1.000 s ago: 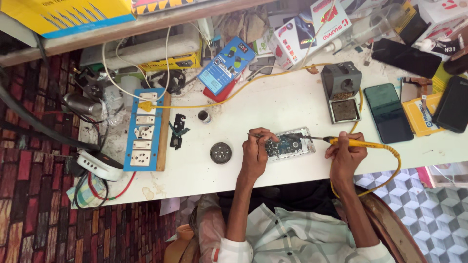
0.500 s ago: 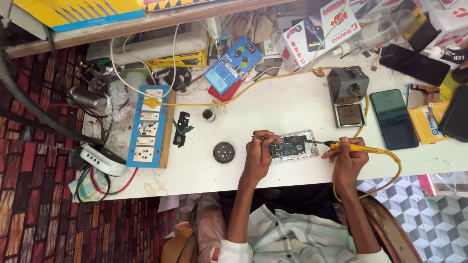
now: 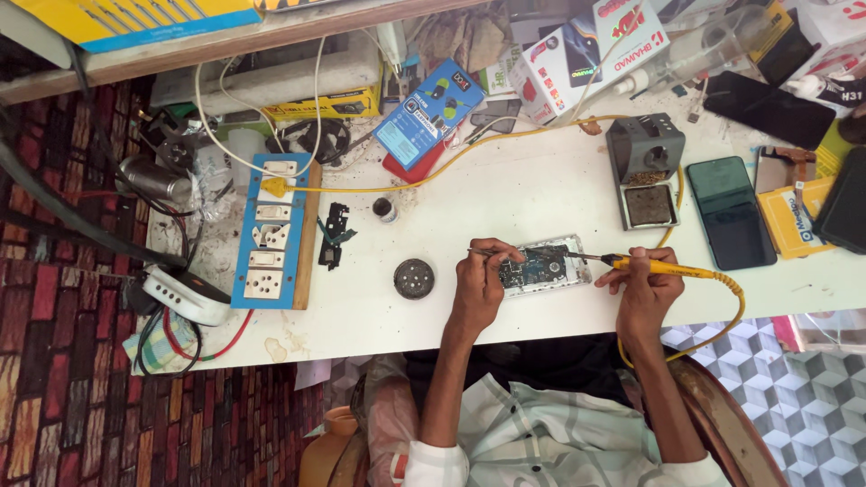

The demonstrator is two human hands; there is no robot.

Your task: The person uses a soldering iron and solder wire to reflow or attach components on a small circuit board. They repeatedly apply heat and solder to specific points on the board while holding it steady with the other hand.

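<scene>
An opened phone with its circuit board exposed [image 3: 548, 266] lies on the white table [image 3: 505, 194]. My left hand [image 3: 480, 284] rests at the phone's left end and grips thin tweezers [image 3: 494, 253] whose tips sit over the board. My right hand [image 3: 645, 287] is just right of the phone, closed around a yellow soldering iron [image 3: 651, 265]. Its metal tip points left onto the board. The iron's yellow cord [image 3: 713, 329] loops down off the table's near edge.
A grey soldering stand with sponge [image 3: 644, 169] sits behind the phone, a dark smartphone [image 3: 729, 212] to its right. A round dark tin [image 3: 414, 279], a small black part [image 3: 333, 235] and a blue socket strip [image 3: 271, 230] lie left. Boxes and cables crowd the far edge.
The view has shifted slightly. Both hands stay at the opened phone, tweezers and iron tip still on the board.
</scene>
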